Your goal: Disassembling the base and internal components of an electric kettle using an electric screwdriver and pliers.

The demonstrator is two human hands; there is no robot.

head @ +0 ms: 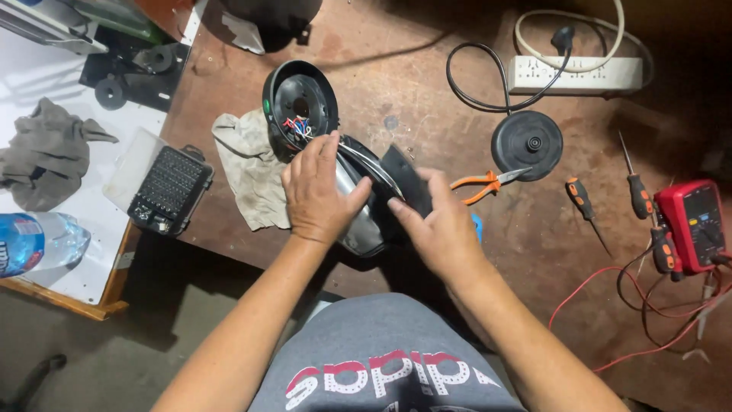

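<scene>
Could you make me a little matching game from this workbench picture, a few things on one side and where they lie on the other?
Things:
1. pliers
2. multimeter
3. water bottle
4. power strip

Places:
A. far left edge, lying on its side
B. top right, with a black plug in it
C. just right of the right hand
D. right edge, red, among red wires

Pairs: 1-C, 2-D, 3-A, 4-B

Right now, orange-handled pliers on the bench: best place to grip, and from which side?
Probably by the orange handles, coming from the left, near the right hand. The pliers lie flat, handles splayed toward that hand and bare; the metal jaws point right and almost touch the round black base, leaving little room at that end.
</scene>
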